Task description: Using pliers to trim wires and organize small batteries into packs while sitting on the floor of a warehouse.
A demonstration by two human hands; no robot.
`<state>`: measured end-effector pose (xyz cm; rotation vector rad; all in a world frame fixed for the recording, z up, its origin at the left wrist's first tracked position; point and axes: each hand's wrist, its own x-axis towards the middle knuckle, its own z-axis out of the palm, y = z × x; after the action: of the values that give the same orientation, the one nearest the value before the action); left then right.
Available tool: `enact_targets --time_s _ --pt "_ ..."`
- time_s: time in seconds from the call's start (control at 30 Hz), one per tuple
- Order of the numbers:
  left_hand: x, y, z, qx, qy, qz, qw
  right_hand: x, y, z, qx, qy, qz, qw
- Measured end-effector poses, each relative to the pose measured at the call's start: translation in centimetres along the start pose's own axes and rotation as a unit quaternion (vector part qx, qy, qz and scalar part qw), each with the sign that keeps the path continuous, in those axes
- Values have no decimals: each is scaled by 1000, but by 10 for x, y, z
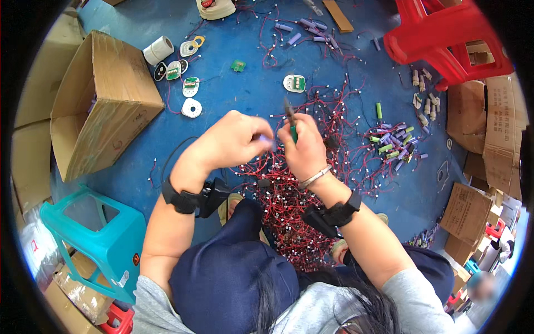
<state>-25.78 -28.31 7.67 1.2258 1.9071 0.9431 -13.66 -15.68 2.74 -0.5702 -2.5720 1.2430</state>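
My left hand [231,139] is closed on a small purple battery cell [263,138], which is partly hidden and blurred by motion. Beside it, my right hand [305,147] grips a pair of pliers [290,113] with a green handle, its dark jaws pointing away from me. The two hands are close together but apart. Beneath them on the blue floor spreads a big heap of red and black wires [295,206] with small white connectors. Just beyond the pliers lies a white oval casing [293,83] with a green circuit board in it.
Loose purple and green cells [392,139] lie right of the heap, with more purple cells [317,28] farther off. An open cardboard box [119,106] and a teal stool [92,234] stand left. At far right are a red stool [434,39] and cartons [464,214].
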Motion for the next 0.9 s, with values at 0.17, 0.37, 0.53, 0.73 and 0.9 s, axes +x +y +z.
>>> enact_targets --time_s 0.17,0.37,0.53,0.73,0.9 --pt "-23 2 -22 -234 -4 -131 963 13 53 -15 -6 -65 148 987" --pt "-67 -6 -107 -240 580 56 776 -15 75 -12 -104 -221 -14 970" --pt "-114 -51 -204 -33 763 -56 643 -84 106 6 -325 -298 -147 885" --pt "-153 -121 -223 279 550 -332 714 -67 90 -7 -308 -302 -123 894" --pt "-88 -51 -149 102 388 -133 906 -41 89 -20 -305 -360 -125 873"
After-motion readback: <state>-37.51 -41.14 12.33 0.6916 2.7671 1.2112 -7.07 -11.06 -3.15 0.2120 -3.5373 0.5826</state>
